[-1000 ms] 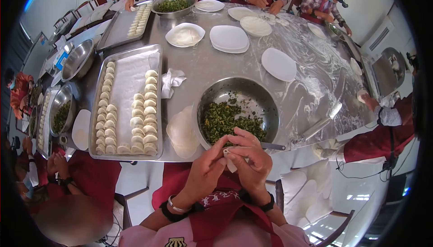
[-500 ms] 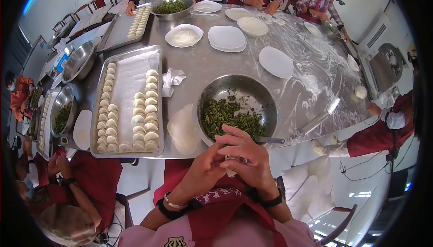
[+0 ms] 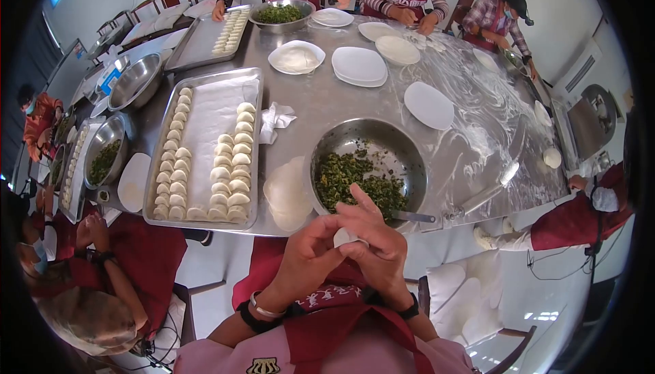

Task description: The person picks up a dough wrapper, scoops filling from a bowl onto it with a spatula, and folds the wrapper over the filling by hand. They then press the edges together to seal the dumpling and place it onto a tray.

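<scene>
Between my two hands, in front of my apron, is a small white dumpling (image 3: 346, 237), partly hidden by fingers. My left hand (image 3: 308, 254) is closed on its left side, thumb and fingers pinching the dough. Gripping the other side is my right hand (image 3: 379, 243), with one finger raised. Just beyond my hands stands a steel bowl (image 3: 411, 147) of chopped green filling (image 3: 351, 177), a metal utensil handle (image 3: 414, 217) lying over its rim. Left of the bowl lie thin round dough wrappers (image 3: 286, 196).
A metal tray (image 3: 255, 152) with rows of finished dumplings (image 3: 239, 155) is on the left. White plates (image 3: 428, 104) and flour (image 3: 477, 128) cover parts of the steel table. A crumpled napkin (image 3: 276, 120) lies by the tray. Co-workers sit around, one close at my left (image 3: 112, 265).
The whole view has shifted slightly rightward as my head turned. My hands have rotated around the dumpling, and its white dough now shows between the fingers.
</scene>
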Motion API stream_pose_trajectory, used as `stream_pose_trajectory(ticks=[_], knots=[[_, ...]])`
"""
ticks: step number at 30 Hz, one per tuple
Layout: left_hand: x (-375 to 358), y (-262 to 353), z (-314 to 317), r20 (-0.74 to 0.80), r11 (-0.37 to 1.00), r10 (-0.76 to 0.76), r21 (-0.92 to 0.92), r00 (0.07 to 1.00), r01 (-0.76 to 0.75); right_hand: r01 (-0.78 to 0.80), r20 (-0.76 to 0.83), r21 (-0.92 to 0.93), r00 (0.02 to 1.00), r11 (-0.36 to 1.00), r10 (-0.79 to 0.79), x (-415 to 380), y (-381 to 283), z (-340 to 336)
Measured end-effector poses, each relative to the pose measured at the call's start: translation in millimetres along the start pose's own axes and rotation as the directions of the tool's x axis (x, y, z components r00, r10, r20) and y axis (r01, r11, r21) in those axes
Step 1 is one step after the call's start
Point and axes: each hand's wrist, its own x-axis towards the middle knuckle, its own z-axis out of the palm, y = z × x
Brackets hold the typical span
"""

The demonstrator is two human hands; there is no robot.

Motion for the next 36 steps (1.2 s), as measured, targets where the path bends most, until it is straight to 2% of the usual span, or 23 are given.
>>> stream_pose_trajectory(ticks=[2,5,8,11,14,16,17,18,19,20,23,26,29,36], knots=[[-4,1,-1,-0.003,0.997,-0.020,0.073,1.000,0.020,0.117,0.073,0.000,0.990,0.993,-0.117,-8,18,-4],[-11,1,-6,0.010,0.965,-0.059,0.255,0.998,0.055,0.154,0.128,-0.005,0.980,0.988,-0.152,-12,25,-4],[-16,-4,-3,-0.068,0.991,-0.033,0.124,0.997,0.042,0.099,0.076,-0.088,0.993,0.991,-0.092,-7,4,2],[-19,-2,4,-0.115,1.000,-0.026,0.010,0.993,0.028,0.028,-0.062,-0.034,0.998,0.999,-0.030,-10,-3,14],[-22,2,8,-0.085,1.000,0.012,-0.002,0.996,-0.012,0.100,0.090,-0.094,0.992,0.991,-0.092,-17,16,6],[-22,10,2,-0.021,0.990,-0.043,0.131,0.999,0.046,0.136,0.152,-0.159,0.982,0.978,-0.112,-12,17,4],[-21,11,-1,-0.015,0.996,-0.079,0.027,0.997,0.080,0.155,0.184,-0.191,0.976,0.969,-0.120,-9,18,3],[-20,12,-4,-0.010,0.990,-0.116,-0.076,0.993,0.115,0.126,0.142,-0.188,0.985,0.974,-0.100,-5,14,6],[-18,9,-9,-0.019,0.927,-0.160,-0.346,0.987,0.144,0.099,0.102,-0.183,0.991,0.978,-0.081,-1,9,12],[-16,5,-13,-0.017,0.793,-0.204,-0.590,0.979,0.155,0.070,0.065,-0.175,0.996,0.982,-0.059,3,7,16],[-15,-9,-20,-0.033,0.749,-0.179,-0.653,0.983,0.114,0.137,0.139,-0.249,0.985,0.959,-0.104,3,22,11],[-13,-14,-18,-0.071,0.765,-0.276,-0.621,0.959,0.174,0.165,0.230,-0.303,0.968,0.939,-0.096,9,27,8],[-4,-8,-22,-0.011,0.788,-0.261,-0.579,0.965,0.207,0.072,0.086,-0.280,0.995,0.957,-0.050,17,16,17],[2,-13,-25,-0.009,0.705,-0.187,-0.698,0.982,0.128,-0.007,-0.104,-0.045,0.995,0.999,0.002,-1,30,16]])
